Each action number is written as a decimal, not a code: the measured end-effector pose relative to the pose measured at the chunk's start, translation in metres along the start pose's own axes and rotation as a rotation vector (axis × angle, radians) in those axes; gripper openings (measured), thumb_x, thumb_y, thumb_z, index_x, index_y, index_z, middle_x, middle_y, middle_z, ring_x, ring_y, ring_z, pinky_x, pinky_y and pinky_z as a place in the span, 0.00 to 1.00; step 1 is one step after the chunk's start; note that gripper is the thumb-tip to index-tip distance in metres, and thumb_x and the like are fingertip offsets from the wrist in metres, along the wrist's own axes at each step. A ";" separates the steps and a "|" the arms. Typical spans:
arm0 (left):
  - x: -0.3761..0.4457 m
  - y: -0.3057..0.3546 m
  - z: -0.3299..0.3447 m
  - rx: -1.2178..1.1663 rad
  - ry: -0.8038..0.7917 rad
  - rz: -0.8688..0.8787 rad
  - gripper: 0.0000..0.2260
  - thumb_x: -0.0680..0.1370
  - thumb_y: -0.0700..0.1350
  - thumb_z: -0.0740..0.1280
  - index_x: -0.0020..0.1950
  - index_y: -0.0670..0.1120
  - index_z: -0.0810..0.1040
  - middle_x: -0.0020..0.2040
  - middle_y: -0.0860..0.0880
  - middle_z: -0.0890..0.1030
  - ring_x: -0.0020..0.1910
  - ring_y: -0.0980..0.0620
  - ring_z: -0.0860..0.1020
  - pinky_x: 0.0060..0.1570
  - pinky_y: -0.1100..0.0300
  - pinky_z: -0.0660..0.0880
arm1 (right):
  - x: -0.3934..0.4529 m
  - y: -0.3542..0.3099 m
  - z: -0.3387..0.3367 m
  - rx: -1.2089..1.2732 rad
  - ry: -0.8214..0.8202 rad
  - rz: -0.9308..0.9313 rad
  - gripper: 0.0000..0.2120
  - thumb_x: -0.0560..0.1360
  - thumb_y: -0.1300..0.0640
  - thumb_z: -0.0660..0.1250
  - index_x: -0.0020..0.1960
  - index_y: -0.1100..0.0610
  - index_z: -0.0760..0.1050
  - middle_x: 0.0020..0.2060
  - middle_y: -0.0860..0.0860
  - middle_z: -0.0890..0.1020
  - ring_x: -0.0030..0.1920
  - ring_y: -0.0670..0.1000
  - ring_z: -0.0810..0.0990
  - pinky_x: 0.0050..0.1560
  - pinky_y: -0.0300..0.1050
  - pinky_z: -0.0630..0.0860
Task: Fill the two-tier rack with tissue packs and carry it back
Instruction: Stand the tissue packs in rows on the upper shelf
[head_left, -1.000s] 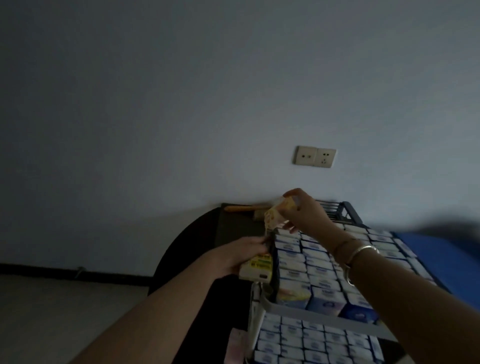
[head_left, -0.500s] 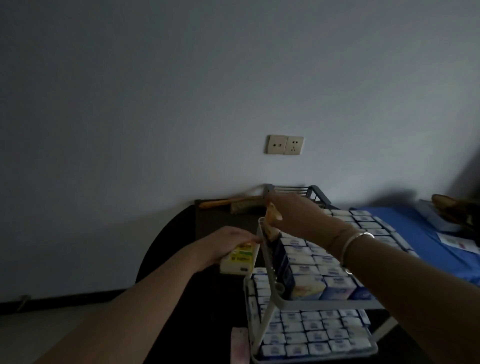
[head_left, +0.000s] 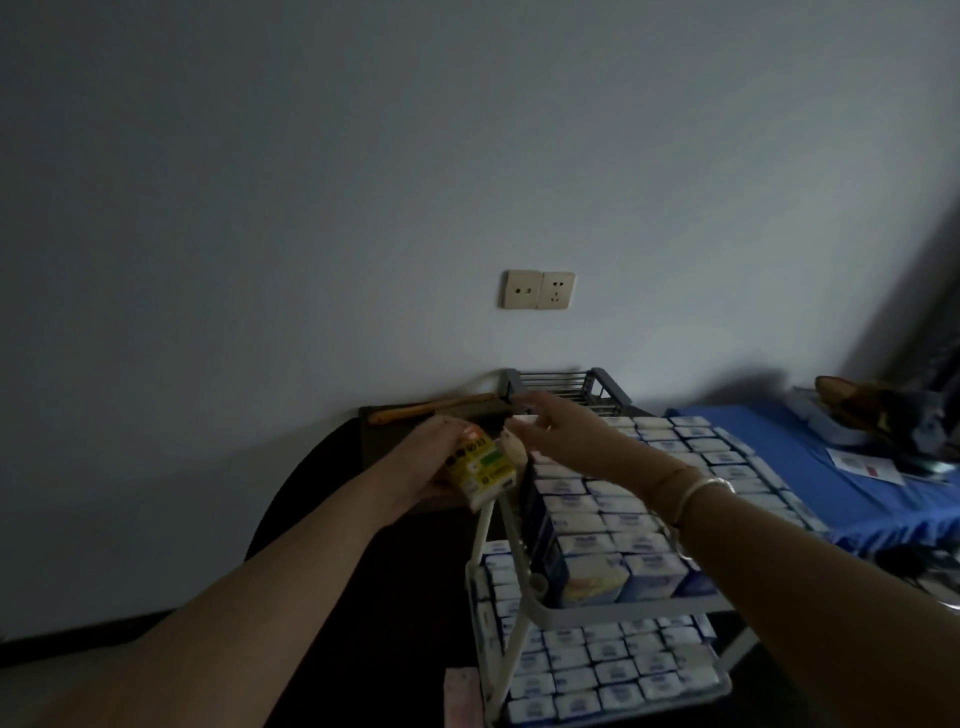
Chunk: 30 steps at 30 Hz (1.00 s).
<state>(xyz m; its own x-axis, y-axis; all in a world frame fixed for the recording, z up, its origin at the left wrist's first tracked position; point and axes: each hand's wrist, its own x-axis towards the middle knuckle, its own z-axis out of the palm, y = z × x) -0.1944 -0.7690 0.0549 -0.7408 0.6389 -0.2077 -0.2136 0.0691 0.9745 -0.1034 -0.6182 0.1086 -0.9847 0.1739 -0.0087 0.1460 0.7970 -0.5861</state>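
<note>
**Two-tier rack loaded with tissue packs, both hands at its far-left corner**

The two-tier rack (head_left: 535, 605), a pale frame of thin tubes with a flat grey rim, stands on a dark round table (head_left: 322, 499) near the wall. Both tiers hold small rectangular tissue packs (head_left: 613, 525) in glossy blue-and-white wrappers, laid in tight rows; they are too many and too blurred to count. The left hand (head_left: 431, 462) grips one yellow pack (head_left: 480, 470), soft-edged with green and orange print, just left of the upper tier's far corner. The right hand (head_left: 561, 436), fingers extended and loosely spread, reaches over the upper tier; whether it holds anything cannot be told. Two bracelets (head_left: 696, 491) circle the right wrist. A double wall socket (head_left: 537, 289), two square cream plates, sits above. A blue cloth (head_left: 810, 467) lies at right.
</note>
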 end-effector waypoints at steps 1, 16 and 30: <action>0.000 0.008 0.007 -0.026 0.002 0.043 0.07 0.81 0.43 0.59 0.47 0.47 0.76 0.44 0.46 0.77 0.43 0.51 0.76 0.44 0.56 0.74 | -0.006 -0.001 -0.007 0.133 -0.009 0.018 0.12 0.80 0.50 0.59 0.59 0.54 0.73 0.42 0.49 0.79 0.42 0.48 0.78 0.40 0.35 0.75; 0.010 0.041 0.218 0.518 -0.295 0.430 0.17 0.81 0.37 0.57 0.64 0.55 0.73 0.62 0.50 0.72 0.57 0.54 0.71 0.55 0.61 0.68 | -0.154 0.141 -0.146 0.451 -0.062 0.087 0.38 0.70 0.76 0.66 0.70 0.46 0.57 0.58 0.58 0.75 0.53 0.54 0.80 0.53 0.50 0.80; 0.027 -0.016 0.277 1.389 -0.230 0.335 0.32 0.74 0.65 0.63 0.76 0.59 0.57 0.78 0.56 0.51 0.77 0.53 0.48 0.74 0.44 0.45 | -0.185 0.235 -0.119 0.257 0.158 -0.233 0.22 0.71 0.64 0.70 0.53 0.43 0.66 0.51 0.40 0.76 0.51 0.45 0.81 0.45 0.41 0.81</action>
<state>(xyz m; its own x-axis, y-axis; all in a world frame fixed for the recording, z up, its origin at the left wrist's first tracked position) -0.0350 -0.5404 0.0577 -0.4855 0.8714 -0.0696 0.8244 0.4829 0.2952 0.1243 -0.3947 0.0691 -0.9589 0.1087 0.2620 -0.1282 0.6578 -0.7422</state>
